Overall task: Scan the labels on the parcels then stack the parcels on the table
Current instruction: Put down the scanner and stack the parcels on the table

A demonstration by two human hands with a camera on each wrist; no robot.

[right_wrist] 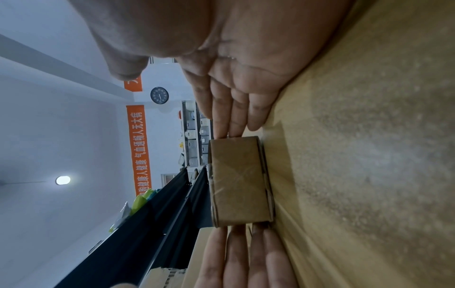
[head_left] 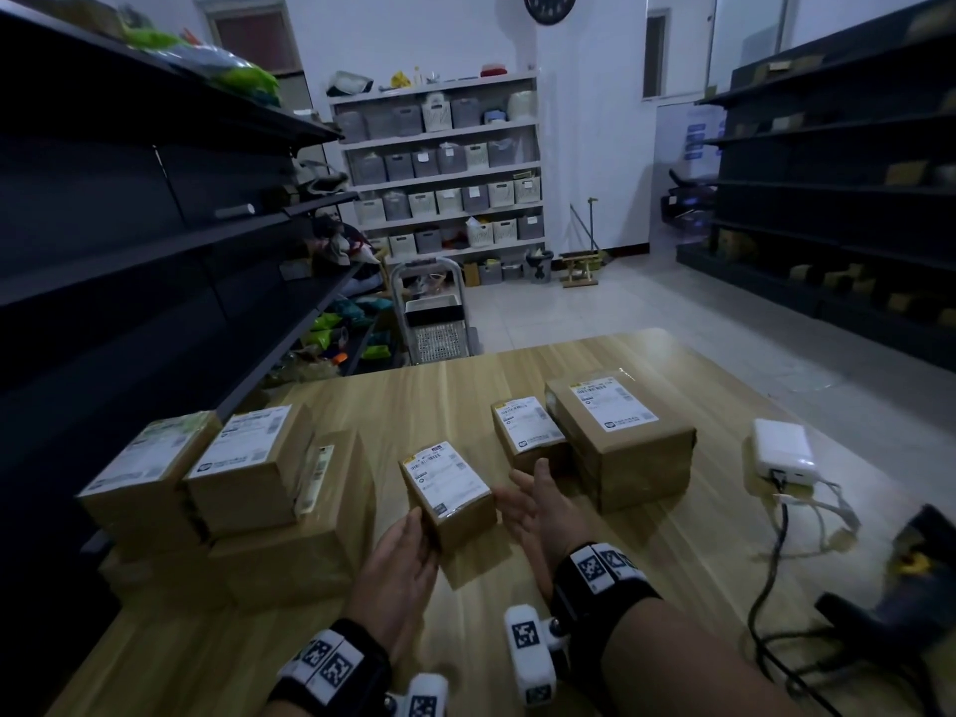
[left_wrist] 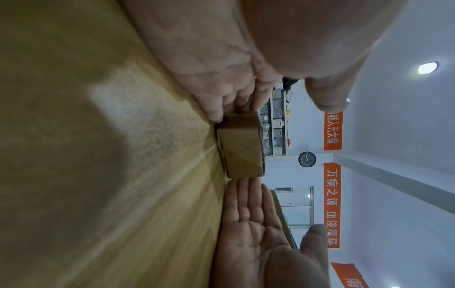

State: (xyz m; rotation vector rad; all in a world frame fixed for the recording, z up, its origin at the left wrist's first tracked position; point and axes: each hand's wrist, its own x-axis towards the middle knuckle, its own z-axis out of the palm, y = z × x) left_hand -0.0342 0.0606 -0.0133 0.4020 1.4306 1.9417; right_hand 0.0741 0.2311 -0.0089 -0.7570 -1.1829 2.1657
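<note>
A small brown parcel [head_left: 447, 489] with a white label on top rests on the wooden table [head_left: 517, 587], in the middle near me. My left hand [head_left: 411, 540] lies flat against its left side with straight fingers, thumb apart. My right hand [head_left: 525, 501] stands open, palm inward, at its right side; in the right wrist view its fingertips [right_wrist: 231, 128] meet the parcel [right_wrist: 238, 181]. From the left wrist, the left hand's fingers [left_wrist: 234, 101] touch the parcel [left_wrist: 240, 148], with the right hand's palm [left_wrist: 251, 224] beyond it.
A second small parcel [head_left: 527, 432] and a larger one [head_left: 621, 437] stand behind the right hand. Several parcels are stacked at the table's left [head_left: 233, 483]. A white device [head_left: 783, 452] with cables and a dark handheld scanner [head_left: 890, 602] lie at the right. Dark shelves flank both sides.
</note>
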